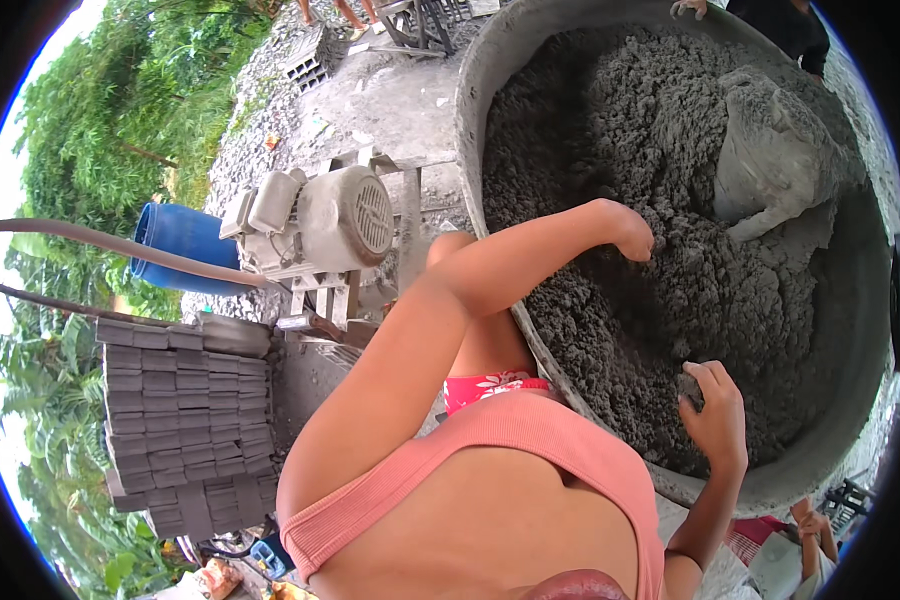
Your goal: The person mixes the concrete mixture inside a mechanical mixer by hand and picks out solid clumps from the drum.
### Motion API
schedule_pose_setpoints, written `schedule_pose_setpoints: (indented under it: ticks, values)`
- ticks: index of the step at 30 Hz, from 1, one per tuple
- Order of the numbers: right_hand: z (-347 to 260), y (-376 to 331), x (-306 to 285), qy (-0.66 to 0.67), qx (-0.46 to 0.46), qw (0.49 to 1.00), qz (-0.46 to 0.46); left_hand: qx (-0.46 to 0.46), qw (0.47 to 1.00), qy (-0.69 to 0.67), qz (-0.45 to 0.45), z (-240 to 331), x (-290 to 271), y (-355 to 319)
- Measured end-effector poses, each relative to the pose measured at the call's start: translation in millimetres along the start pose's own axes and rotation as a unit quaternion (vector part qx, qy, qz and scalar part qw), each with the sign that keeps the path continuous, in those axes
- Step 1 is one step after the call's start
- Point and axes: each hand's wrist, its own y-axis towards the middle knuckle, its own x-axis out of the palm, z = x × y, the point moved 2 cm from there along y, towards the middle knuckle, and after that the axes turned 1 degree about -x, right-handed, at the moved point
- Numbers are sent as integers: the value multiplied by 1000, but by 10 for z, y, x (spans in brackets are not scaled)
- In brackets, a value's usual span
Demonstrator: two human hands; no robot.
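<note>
A large round mixing pan point(473, 130) with a raised wall holds damp grey concrete mix point(660, 110). My left hand point(625, 232) reaches over the wall and is above the mix; its fingers are bent down out of sight. Above the pan's nearer right part, my right hand point(720, 415) has its thumb and fingers curved around a small grey lump point(691, 392). Beyond both hands, a bulky mixer part point(775, 155) caked in grey stands in the mix, a stubby arm sticking out of it.
To the left are a dusty electric motor point(345, 220) on a frame, a blue barrel point(185, 240) and stacked grey blocks point(185, 410). Another person's hand point(688, 8) rests by the pan's far rim. More people point(810, 545) are at lower right.
</note>
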Motion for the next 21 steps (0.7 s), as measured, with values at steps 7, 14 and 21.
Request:
schedule_pose_setpoints:
  ticks: [7,14,21]
  values:
    - [35,2,18,7,9,1000,-15,-2,1000,1,-15,26,4,18]
    - [4,4,24,-8,-7,1000,-14,-6,999,16,-27,48,-19,4]
    - [14,-2,23,-9,-3,1000,-13,21,999,12,38,7,28,24]
